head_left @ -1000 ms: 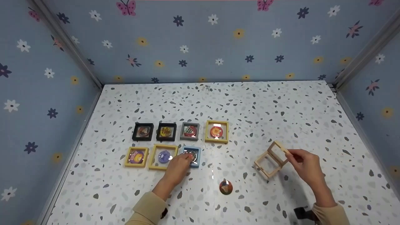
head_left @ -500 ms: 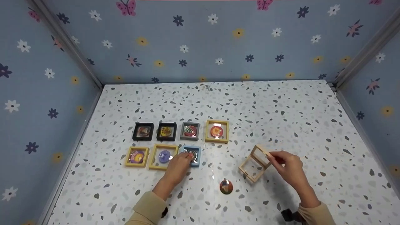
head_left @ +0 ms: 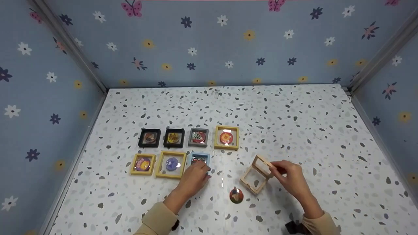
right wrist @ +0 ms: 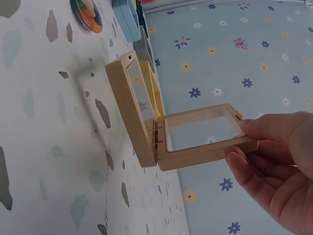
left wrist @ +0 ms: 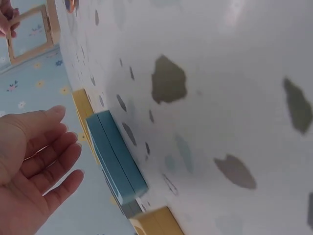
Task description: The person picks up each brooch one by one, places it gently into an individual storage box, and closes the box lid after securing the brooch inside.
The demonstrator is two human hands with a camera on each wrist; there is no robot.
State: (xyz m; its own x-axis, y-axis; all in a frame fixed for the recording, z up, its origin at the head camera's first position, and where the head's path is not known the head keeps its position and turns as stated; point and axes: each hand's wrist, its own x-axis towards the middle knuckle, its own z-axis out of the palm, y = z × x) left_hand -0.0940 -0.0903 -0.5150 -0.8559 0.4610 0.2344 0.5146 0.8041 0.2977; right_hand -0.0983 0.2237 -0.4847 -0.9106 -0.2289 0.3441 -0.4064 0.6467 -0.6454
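Observation:
My right hand pinches one edge of a tan hinged display frame between thumb and fingers. Its two clear-windowed halves are spread apart like an open book, and the right wrist view shows it above the table. Just left of it a round picture badge lies on the table. My left hand hovers by the blue frame, covering its lower part in the head view. From the left wrist, those fingers look loosely bent, with nothing between them.
Two rows of framed badges lie left of centre: two black frames, a grey frame and a yellow frame behind, and two more yellow frames in front. Flower-patterned walls border the speckled table at the back and sides.
My right hand has carried the tan frame leftward, close to the loose badge. My left hand has shifted slightly right and nearer, off the blue frame's badge. The other frames stay put.

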